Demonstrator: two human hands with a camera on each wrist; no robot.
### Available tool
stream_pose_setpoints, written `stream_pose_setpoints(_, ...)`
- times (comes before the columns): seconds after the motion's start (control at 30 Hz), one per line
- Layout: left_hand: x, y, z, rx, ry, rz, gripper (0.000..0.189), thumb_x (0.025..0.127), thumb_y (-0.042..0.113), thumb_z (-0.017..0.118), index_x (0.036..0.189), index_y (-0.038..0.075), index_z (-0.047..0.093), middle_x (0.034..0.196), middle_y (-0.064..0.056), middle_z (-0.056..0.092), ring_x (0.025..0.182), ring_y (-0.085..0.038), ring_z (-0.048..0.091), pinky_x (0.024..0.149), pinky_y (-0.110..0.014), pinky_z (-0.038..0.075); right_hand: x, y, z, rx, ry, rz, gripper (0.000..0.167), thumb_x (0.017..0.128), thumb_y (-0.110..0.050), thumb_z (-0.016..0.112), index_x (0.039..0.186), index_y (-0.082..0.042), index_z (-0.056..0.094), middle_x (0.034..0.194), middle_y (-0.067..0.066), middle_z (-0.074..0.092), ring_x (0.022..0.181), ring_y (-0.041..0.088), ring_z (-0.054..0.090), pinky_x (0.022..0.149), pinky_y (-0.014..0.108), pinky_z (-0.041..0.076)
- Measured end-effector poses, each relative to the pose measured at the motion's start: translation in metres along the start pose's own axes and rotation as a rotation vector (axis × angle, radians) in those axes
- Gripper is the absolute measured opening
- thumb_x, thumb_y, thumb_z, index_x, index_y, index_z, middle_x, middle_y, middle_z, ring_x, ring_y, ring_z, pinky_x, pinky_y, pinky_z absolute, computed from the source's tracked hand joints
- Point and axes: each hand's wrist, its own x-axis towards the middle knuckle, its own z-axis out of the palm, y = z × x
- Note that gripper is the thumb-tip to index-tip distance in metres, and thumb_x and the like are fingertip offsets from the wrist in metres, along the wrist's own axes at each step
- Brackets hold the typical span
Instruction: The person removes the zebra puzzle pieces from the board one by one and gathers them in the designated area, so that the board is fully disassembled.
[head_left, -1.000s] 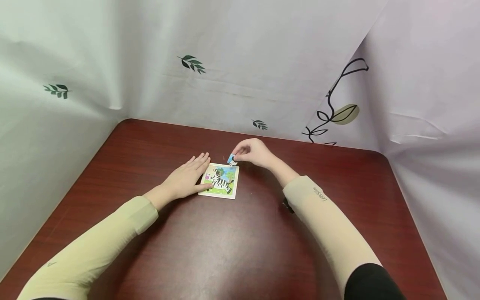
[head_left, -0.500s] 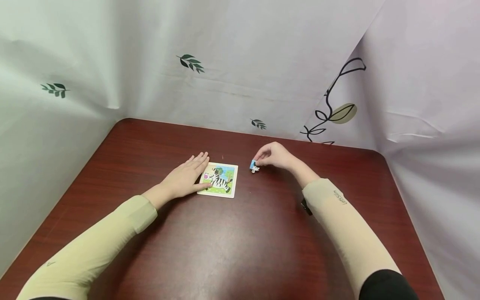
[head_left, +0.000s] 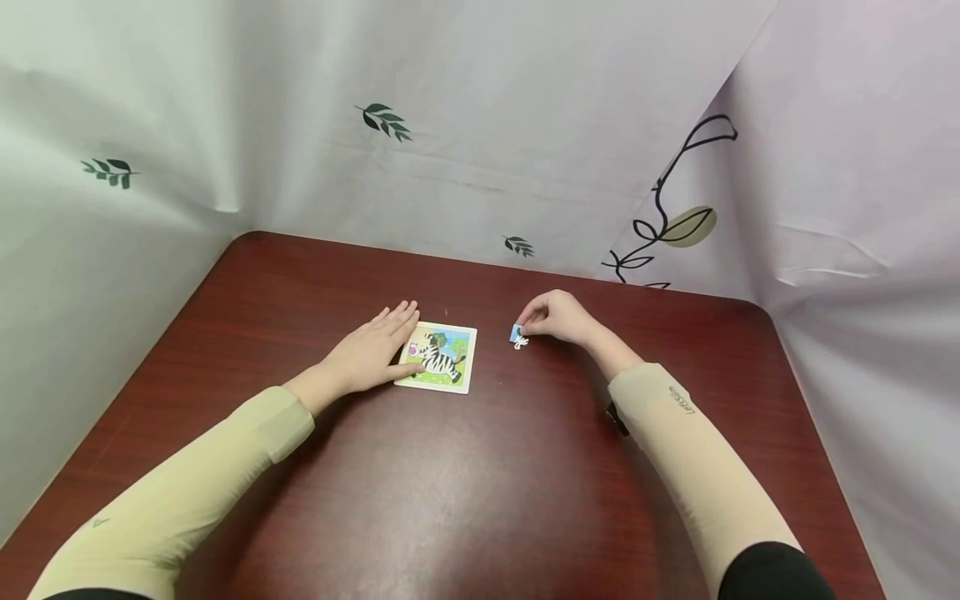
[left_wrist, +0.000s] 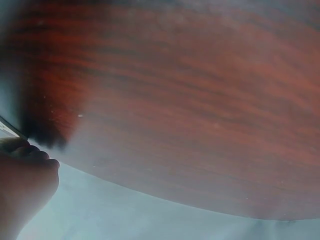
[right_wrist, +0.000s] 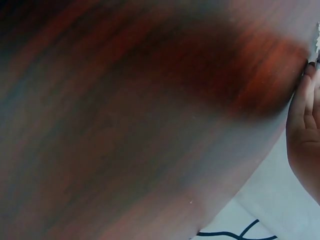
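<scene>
A square zebra jigsaw puzzle (head_left: 442, 377) in a pale frame lies flat on the table in the head view. Over its left edge rests my left hand (head_left: 367, 354), fingers straight and thumb across the lower left of the picture. To the right of the puzzle, my right hand (head_left: 558, 318) pinches a small puzzle piece (head_left: 517, 335), blue with white and black parts, between thumb and fingers close over the table. The left wrist view shows only part of the left hand (left_wrist: 27, 185) at its left edge. Part of the right hand (right_wrist: 305, 125) appears at the right edge of its wrist view.
The dark red wooden table (head_left: 420, 492) has rounded far corners. A pale curtain (head_left: 465, 150) printed with leaves hangs behind the table and along both sides.
My right hand has moved right, away from the puzzle's upper right corner, carrying the puzzle piece and lowering slightly. The left hand has stayed on the puzzle's left edge.
</scene>
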Motion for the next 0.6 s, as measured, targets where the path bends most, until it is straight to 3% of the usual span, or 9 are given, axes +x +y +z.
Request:
stream_pose_setpoints(0.3, -0.0017, 0.0014, -0.0044, -0.002, 0.002, -0.004, 0.098, 0.101, 0.058, 0.064, 0.164, -0.006, 0.028, 0.176, -0.022, 0.020, 0.166, -0.036, 0.019, 0.137, -0.050, 0.017, -0.0001, 0.0019, 0.0020, -0.030, 0.059, 0.003, 0.010, 0.089, -0.006, 0.084, 0.098, -0.002, 0.085, 0.091, 0.012, 0.082, 0.072, -0.001, 0.066, 0.071, 0.017, 0.054)
stream_pose_setpoints(0.6, -0.0021, 0.0011, -0.0026, -0.002, 0.007, -0.001, 0.098, 0.100, 0.058, 0.064, 0.164, -0.006, 0.028, 0.176, -0.022, 0.020, 0.166, -0.036, 0.019, 0.137, -0.051, 0.017, -0.0009, 0.0005, 0.0032, -0.030, 0.066, -0.001, 0.010, 0.089, -0.006, 0.085, 0.098, -0.002, 0.085, 0.094, 0.013, 0.083, 0.074, -0.001, 0.065, 0.072, 0.017, 0.053)
